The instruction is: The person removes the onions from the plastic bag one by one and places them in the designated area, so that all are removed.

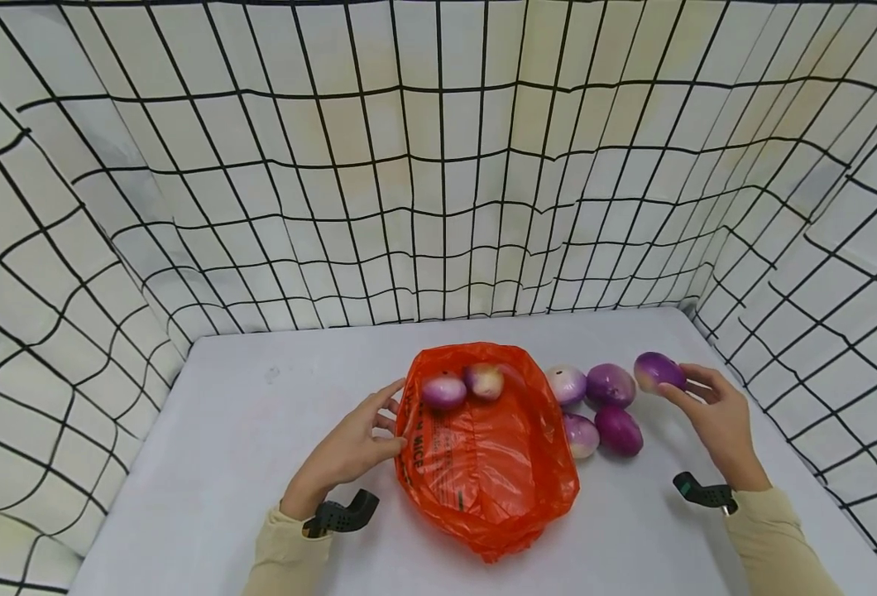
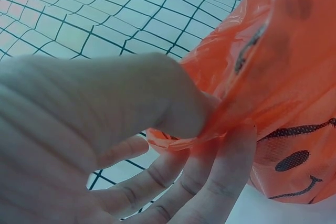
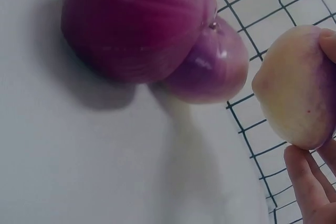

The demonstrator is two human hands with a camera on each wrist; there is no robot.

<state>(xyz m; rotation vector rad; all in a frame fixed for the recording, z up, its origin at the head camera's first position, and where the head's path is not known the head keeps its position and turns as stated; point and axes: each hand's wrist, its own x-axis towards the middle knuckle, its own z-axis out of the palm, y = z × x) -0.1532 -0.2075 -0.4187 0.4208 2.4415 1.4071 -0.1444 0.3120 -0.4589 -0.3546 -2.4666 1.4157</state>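
An orange-red plastic bag (image 1: 509, 463) lies with its mouth spread wide, and two purple-and-white onions (image 1: 444, 391) sit at its far end. My left hand (image 1: 352, 443) pinches the bag's left rim. In the left wrist view the thumb (image 2: 173, 98) is on one side of the plastic and the fingers (image 2: 220, 182) on the other. My right hand (image 1: 721, 418) grips a purple onion (image 1: 658, 372) with a pale end, held up off the table. Beside it several more onions (image 1: 619, 430) lie grouped against the bag's right side.
A white table (image 1: 245, 439) carries everything. A black grid net (image 1: 438, 178) over pale sheeting walls in the back and both sides. Each wrist wears a black camera mount (image 1: 345, 511), and the sleeves are beige.
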